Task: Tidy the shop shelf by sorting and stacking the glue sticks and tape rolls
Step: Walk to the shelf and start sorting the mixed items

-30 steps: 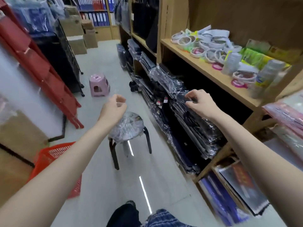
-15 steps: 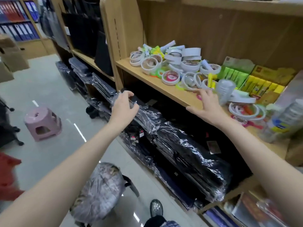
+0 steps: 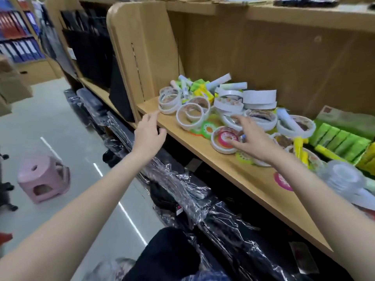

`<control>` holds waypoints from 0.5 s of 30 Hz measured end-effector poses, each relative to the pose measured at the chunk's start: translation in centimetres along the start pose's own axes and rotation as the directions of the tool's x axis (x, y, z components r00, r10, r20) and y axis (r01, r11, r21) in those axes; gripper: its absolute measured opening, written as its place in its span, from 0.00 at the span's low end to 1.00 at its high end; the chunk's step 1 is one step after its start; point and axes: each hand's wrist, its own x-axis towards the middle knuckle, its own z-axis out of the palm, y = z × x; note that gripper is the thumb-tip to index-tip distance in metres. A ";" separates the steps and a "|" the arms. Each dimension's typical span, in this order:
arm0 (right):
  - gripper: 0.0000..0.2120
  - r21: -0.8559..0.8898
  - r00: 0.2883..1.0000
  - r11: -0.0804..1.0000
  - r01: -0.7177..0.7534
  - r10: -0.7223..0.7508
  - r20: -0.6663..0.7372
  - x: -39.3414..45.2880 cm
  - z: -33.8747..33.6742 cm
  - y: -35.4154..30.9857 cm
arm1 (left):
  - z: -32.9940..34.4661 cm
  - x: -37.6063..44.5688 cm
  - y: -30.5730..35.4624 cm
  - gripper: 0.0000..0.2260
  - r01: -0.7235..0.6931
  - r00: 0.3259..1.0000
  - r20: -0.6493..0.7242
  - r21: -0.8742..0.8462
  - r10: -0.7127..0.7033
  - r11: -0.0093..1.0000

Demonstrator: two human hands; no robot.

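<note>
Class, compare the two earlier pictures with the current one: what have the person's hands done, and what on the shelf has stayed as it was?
Both hands rose from the plastic-wrapped black goods to the shelf. The left hand now hovers open at its front edge; the right hand has reached over the tape rolls, fingers spread, holding nothing. The pile of rolls and glue sticks stays unsorted.

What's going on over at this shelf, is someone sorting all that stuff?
A person is just starting to tidy a wooden shelf in a stationery shop. A jumbled pile of tape rolls and glue sticks lies on it. The right hand reaches open over the rolls at the front, holding nothing yet. The left hand, also open and empty, is at the shelf's front edge. Green boxes sit in a row farther right.
</note>
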 end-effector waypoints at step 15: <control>0.20 -0.549 0.997 0.834 0.061 -0.023 0.076 14.9 8.1 -3.0 | 5.7 20.9 -9.3 0.40 -0.509 0.788 0.502 0.206 0.356 0.836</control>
